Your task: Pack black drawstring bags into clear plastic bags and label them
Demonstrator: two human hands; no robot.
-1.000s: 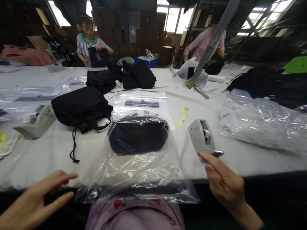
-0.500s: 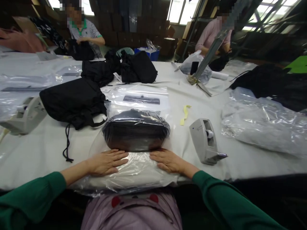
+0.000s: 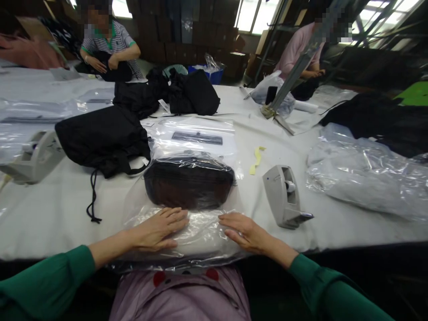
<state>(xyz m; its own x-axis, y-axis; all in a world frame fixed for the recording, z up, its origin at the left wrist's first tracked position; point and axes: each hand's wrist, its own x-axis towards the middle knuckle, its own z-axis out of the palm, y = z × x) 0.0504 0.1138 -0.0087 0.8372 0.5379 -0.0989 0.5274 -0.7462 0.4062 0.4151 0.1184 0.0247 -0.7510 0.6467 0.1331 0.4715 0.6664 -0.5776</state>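
A black bag [image 3: 189, 185] lies inside a clear plastic bag [image 3: 200, 229] at the table's front edge. My left hand [image 3: 160, 229] rests flat on the loose plastic just below the black bag, fingers stretched to the right. My right hand [image 3: 245, 232] touches the same plastic from the other side, its fingers extended and slightly bent. Neither hand grips anything. Beyond the black bag lies a stack of clear plastic bags with a printed panel [image 3: 197, 138]. A black drawstring bag [image 3: 103, 138] sits to the left, its cord hanging toward me.
A grey tape dispenser [image 3: 284, 196] stands at right, another tape dispenser [image 3: 35, 158] at left. A yellow strip [image 3: 257, 160] lies between. Crumpled plastic bags [image 3: 364, 174] cover the right side. Black bags [image 3: 194, 91] are piled farther back, near a slanted metal post [image 3: 294, 76]. Two people work across the table.
My right hand has drawn back toward me and right, away from the black bag's edge. My left hand has slid slightly right. The black bag now looks flatter under the plastic.
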